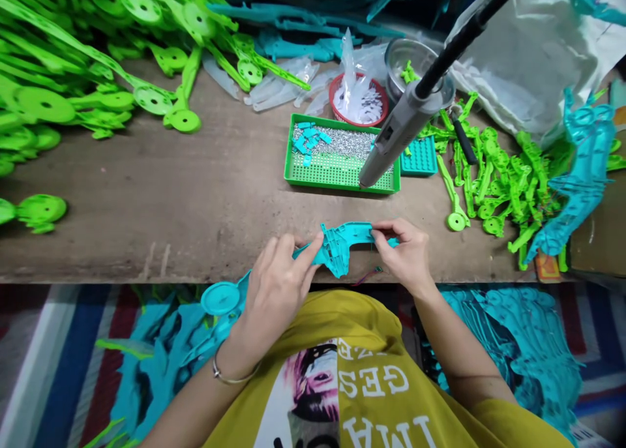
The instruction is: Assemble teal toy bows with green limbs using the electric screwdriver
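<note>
A blue plastic part (337,246) lies at the table's front edge, its ribbed inner side up. My left hand (280,282) is closed on its left portion, with fingertips on the ribbed middle. From under that hand a round blue disc (220,298) sticks out past the edge. My right hand (403,249) pinches the part's right arm between thumb and fingers. A small dark piece with thin wires (369,275) rests on the table just below the part. Whether anything small is between my right fingertips is hidden.
A green tray (342,186) of small screws and blue pieces stands ahead, under a hanging electric screwdriver (394,132). Beside it are a blue tray (419,156) and a red basket (359,99). Green parts (513,180) are heaped right; more green parts (46,102) lie left.
</note>
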Tool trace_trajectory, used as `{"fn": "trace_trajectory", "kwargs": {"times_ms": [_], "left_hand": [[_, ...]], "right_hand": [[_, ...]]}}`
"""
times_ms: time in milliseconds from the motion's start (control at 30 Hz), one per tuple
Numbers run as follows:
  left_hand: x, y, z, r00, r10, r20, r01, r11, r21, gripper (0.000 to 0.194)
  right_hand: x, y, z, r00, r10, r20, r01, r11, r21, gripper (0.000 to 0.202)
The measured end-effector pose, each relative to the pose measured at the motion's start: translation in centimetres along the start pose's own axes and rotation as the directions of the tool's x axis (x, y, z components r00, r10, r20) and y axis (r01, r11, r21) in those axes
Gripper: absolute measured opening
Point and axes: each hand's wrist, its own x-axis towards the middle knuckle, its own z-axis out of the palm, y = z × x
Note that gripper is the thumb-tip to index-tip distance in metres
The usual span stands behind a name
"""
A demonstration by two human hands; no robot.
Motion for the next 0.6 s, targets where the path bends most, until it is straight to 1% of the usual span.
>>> {"fn": "trace_trajectory", "kwargs": {"times_ms": [167,300,367,467,533,600], "left_hand": [[-0.1,0.3,0.1,1.000,0.004,-0.030,-0.004,1.000,-0.012,0.045],[-0.1,0.8,0.3,0.999,0.014,-0.049,-0.014,1.000,0.003,0.045],[-0.1,0.9,0.5,0.998,0.015,-0.057,-0.015,1.000,-0.001,0.044],[-0.3,0.6,0.9,0.998,0.010,-0.056,-0.011,1.000,-0.014,0.042],[-0.3,0.1,1.3,0.999,0.001,-0.053,-0.003,1.000,-0.028,0.042],[-0.2,-0.6,1.8,0.999,-0.011,-0.042,0.009,0.999,-0.050,0.043]], "right_hand": [[-0.1,-0.1,0.1,1.000,-0.002,-0.018,0.001,0.999,-0.045,0.013],[-0.4,-0.1,0.6,0.996,-0.063,-0.066,0.050,0.982,-0.180,0.015],[-0.8,0.0,1.2,0.991,-0.096,-0.090,0.066,0.955,-0.291,0.017],[-2.2,0.1,2.7,0.976,-0.143,-0.163,0.058,0.895,-0.441,0.020],[-3.4,0.1,3.8,0.967,-0.166,-0.191,0.058,0.879,-0.473,0.027],[-4.3,0.1,4.6,0.974,-0.165,-0.154,0.079,0.888,-0.452,0.037]]}}
